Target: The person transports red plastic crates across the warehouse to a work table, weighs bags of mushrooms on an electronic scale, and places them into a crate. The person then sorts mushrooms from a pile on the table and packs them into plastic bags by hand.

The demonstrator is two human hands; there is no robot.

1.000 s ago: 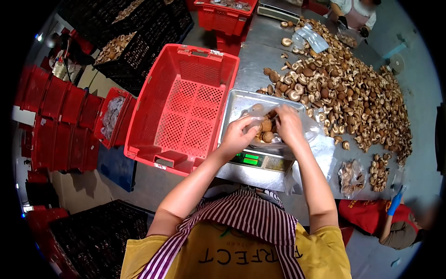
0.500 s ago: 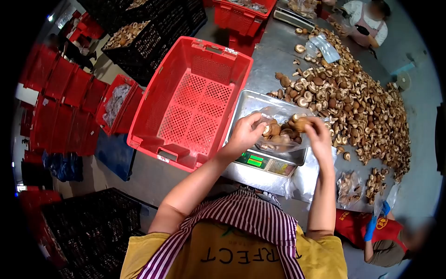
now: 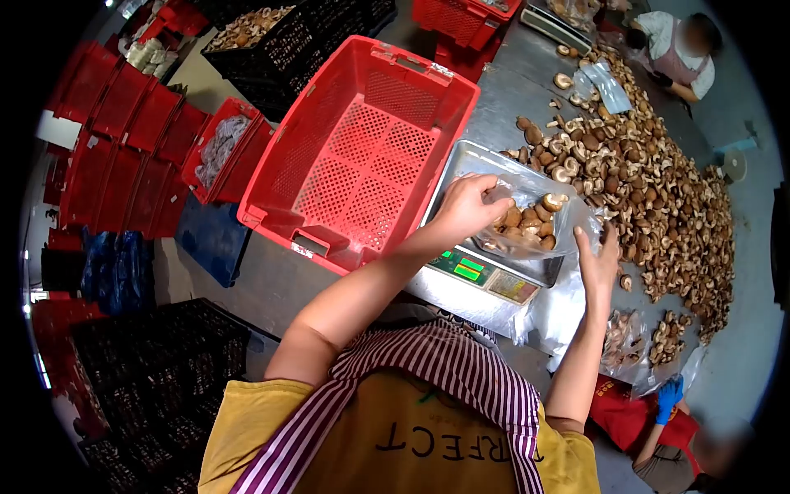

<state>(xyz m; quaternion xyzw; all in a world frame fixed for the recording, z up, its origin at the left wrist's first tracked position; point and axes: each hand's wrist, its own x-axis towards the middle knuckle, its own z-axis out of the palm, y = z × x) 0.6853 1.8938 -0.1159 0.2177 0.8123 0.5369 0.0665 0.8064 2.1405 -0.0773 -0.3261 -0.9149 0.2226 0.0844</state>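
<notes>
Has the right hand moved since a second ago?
Yes: the right hand has moved rightward, from over the metal tray to beside its right edge.

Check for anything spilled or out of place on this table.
Nothing major. A few stray mushrooms lie on the table apart from the big pile, slightly untidy; the open bag shows no obvious tear.

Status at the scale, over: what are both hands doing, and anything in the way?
Left hand gripping clear bag. Right hand beside it, fingers apart. Mushrooms inside, bag over scale tray. Nothing visibly blocking.
</notes>
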